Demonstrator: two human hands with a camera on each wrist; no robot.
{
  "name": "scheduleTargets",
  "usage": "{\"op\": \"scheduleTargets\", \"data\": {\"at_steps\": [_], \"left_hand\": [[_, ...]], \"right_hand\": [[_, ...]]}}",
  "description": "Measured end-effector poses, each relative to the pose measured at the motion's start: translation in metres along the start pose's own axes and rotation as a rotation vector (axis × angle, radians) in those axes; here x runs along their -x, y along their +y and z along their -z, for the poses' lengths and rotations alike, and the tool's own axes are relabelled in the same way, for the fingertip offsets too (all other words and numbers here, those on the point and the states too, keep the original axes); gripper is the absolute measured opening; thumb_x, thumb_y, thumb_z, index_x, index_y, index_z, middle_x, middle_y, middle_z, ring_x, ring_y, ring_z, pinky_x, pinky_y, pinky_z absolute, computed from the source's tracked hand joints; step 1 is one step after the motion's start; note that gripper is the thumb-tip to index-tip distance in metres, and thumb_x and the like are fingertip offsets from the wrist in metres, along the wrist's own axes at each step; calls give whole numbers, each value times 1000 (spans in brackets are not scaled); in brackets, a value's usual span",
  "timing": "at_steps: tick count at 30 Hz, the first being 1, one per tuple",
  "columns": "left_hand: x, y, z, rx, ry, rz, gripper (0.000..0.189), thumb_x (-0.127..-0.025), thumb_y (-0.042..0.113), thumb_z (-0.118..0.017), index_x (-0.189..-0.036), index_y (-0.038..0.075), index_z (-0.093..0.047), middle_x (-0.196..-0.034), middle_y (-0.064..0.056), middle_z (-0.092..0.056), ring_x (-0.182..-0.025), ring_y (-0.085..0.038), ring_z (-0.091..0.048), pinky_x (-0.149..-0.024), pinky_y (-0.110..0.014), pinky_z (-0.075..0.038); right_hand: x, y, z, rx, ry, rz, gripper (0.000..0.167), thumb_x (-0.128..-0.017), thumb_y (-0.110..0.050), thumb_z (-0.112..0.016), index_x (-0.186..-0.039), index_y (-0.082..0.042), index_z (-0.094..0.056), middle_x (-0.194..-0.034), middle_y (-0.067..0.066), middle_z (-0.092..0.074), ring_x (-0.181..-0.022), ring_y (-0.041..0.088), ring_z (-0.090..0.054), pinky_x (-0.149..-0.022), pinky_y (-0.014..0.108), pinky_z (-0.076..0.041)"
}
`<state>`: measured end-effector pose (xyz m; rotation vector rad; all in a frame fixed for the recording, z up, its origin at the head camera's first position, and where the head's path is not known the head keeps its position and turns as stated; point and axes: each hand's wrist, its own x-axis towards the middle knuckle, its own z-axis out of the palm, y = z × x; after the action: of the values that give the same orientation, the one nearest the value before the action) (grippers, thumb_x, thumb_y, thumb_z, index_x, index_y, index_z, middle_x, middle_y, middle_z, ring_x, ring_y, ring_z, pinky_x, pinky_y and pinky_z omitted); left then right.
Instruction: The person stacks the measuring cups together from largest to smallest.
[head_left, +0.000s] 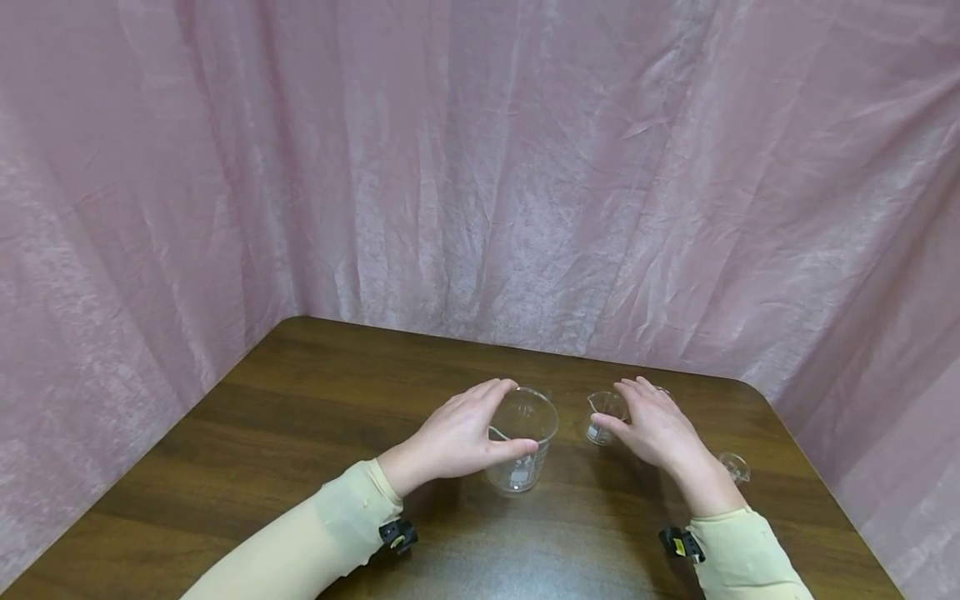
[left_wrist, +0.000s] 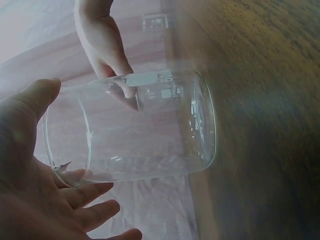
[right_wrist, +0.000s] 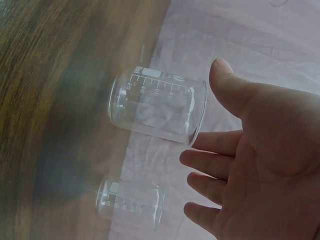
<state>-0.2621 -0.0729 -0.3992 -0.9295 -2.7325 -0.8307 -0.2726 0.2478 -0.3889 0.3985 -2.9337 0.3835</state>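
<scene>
Evidently, in the head view, at the rim of a large glass beaker: the left hand, with thumb and fingers apart around the mouth. Stands upright on the wooden table, left of a smaller glass beaker, likewise upright. Around the latter's right side, the right hand. Just right of the right wrist, a further small beaker; beyond the right fingers, a mostly hidden glass rim. Seems mid-handling: two beakers within reach, no lift visible.

In the left wrist view, along opposite sides of the large beaker's rim, the left thumb and splayed fingers. Touches or nearly touches the glass; no firm clamp apparent.

In the right wrist view, right thumb and fingers spread apart, close by the smaller beaker's rim, with no grip visible. To the right, a smaller graduated beaker, clear of the fingers. Done, by judgement: hands at both beakers. Left: either a firm grip or a withdrawal; cannot tell which.
</scene>
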Motion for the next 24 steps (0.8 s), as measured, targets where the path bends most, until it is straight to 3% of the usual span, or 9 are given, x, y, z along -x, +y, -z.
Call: {"op": "scheduleTargets", "data": {"at_steps": [24], "left_hand": [[-1, -1, -2, -25, -9, 13, 93, -96, 73, -72, -162, 12, -49, -162, -7, -56, -151, -26, -51, -120, -57, -44]], "right_hand": [[0, 4, -4, 19, 9, 1, 67, -101, -44, -79, -137, 10, -66, -145, 31, -64, -147, 57, -46, -121, 69, -36]]}}
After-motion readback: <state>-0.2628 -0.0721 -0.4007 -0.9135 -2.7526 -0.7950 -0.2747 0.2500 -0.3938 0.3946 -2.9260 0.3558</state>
